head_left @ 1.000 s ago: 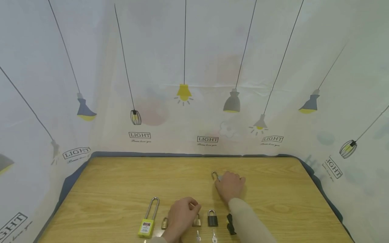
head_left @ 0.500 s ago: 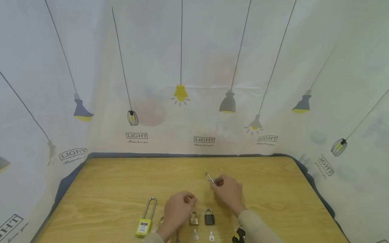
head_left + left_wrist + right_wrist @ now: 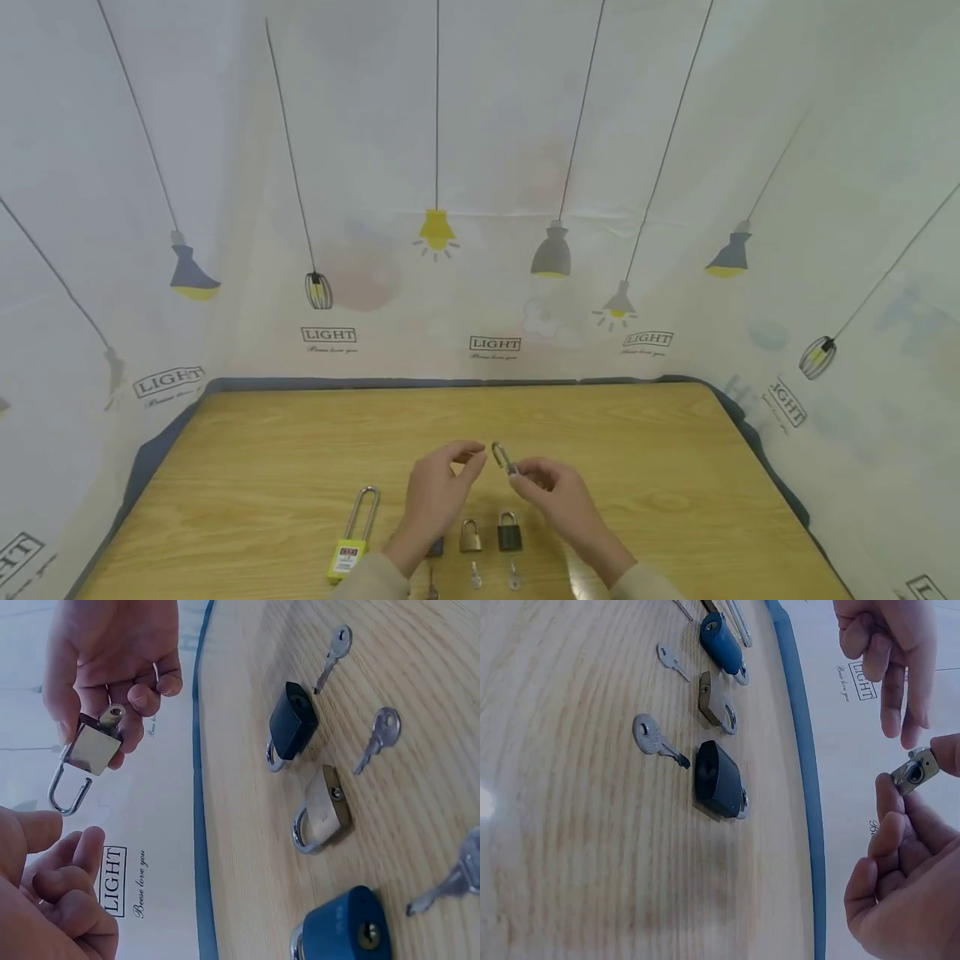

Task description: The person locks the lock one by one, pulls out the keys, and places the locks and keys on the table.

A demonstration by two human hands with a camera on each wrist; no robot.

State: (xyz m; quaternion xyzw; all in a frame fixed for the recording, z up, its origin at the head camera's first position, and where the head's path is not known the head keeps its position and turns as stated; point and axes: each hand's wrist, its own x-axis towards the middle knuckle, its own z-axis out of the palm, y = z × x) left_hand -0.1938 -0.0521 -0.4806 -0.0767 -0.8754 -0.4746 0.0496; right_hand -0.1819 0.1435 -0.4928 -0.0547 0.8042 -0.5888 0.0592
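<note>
A silver padlock [image 3: 91, 751] with its shackle undone hangs in the air above the table, pinched between the thumb and fingers of my right hand [image 3: 562, 497]. A short round metal part [image 3: 112, 715] sticks out of the lock body's end. My left hand [image 3: 438, 487] is just left of the raised shackle, its fingers loosely bent and nothing in them. Below the hands, a brass padlock [image 3: 470, 540] and a black padlock [image 3: 510, 536] lie side by side. A blue padlock [image 3: 345, 930] lies beside the brass one, mostly hidden by my left arm in the head view.
At left lies a yellow padlock [image 3: 347, 558] with a long shackle. Small keys lie in front of the locks, one key [image 3: 476, 575] by the brass padlock and another key [image 3: 514, 575] by the black. A printed white sheet [image 3: 480, 292] rises behind the wooden table [image 3: 645, 433].
My right hand has lifted the silver padlock and brought it left and nearer. The left hand has moved forward to meet it. A black-and-yellow object at right has left the head view.
</note>
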